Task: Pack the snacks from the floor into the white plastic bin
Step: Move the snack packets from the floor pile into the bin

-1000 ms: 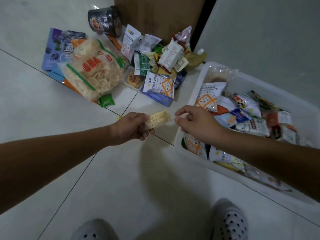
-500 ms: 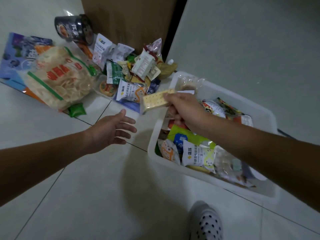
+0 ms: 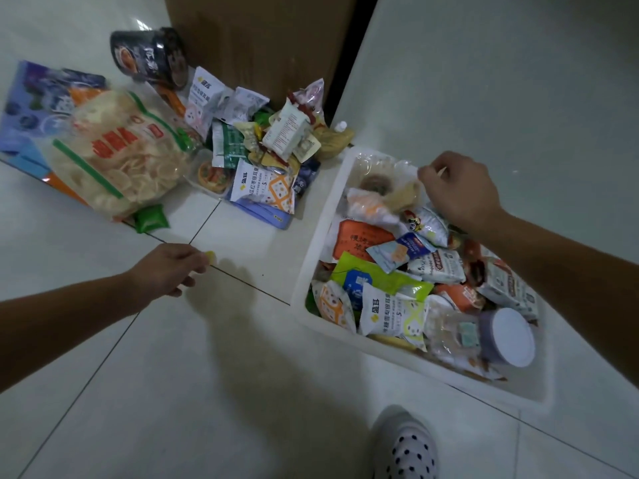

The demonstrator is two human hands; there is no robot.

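Observation:
The white plastic bin [image 3: 313,257] stands on the floor at the right, filled with several snack packets. My right hand [image 3: 460,190] hovers over its far end. Its curled fingertips pinch the end of a tan cracker pack [image 3: 403,195], which is blurred and lies low among the packets. My left hand [image 3: 169,271] is down at the floor tiles left of the bin, its fingertips closed on a small yellow sweet [image 3: 211,258]. A pile of snacks [image 3: 262,150] lies on the floor behind it, with a big bag of pale chips [image 3: 121,160] at the left.
A dark round tub [image 3: 152,57] lies tipped against a brown wooden panel [image 3: 259,36] at the back. A small green packet [image 3: 150,219] sits beside the chip bag. My spotted slipper [image 3: 404,444] is at the bottom edge. Bare tile lies between me and the pile.
My left hand passed the cracker pack to my right, which carried it over the bin to the far end. The left hand dropped to the floor onto the yellow sweet.

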